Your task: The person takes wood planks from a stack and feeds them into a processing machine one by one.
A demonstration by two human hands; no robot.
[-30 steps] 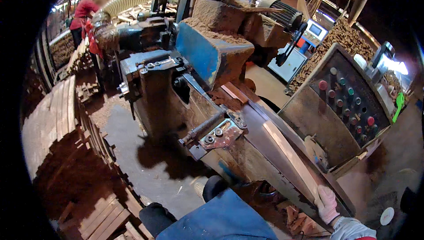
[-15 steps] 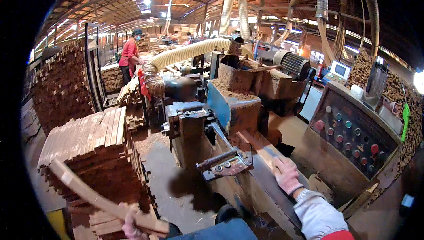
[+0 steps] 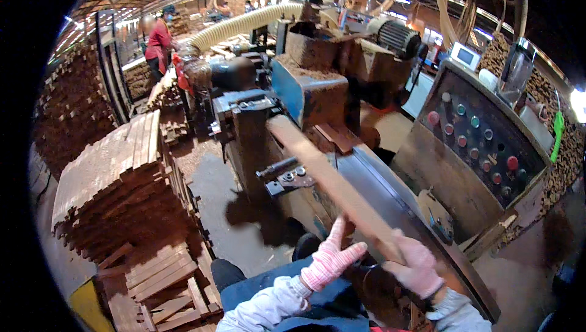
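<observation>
My right hand (image 3: 416, 266), in a pink-and-white knit glove, grips the near end of a long wooden board (image 3: 342, 179). The board slants up and away over the woodworking machine's metal bed (image 3: 390, 185), its far end near the blue guard (image 3: 287, 92). My left hand (image 3: 332, 260), gloved alike, is beside the board's left edge with fingers spread; whether the fingertips touch the wood I cannot tell. A second wooden piece (image 3: 332, 138) lies on the bed at the machine's housing, mostly hidden inside it. A metal guide bracket (image 3: 292, 178) sits left of the board.
To my left stands a tall stack of wooden strips (image 3: 110, 155), with looser pieces (image 3: 162, 277) in front. A button panel (image 3: 482, 130) rises at right. A ribbed dust hose (image 3: 244, 25) arches behind the machine. Farther back stands a person in red (image 3: 159, 42).
The board in my left hand has swung from the left stack over the machine bed, and my right hand now holds it. The piece my right hand pressed has gone farther into the machine.
</observation>
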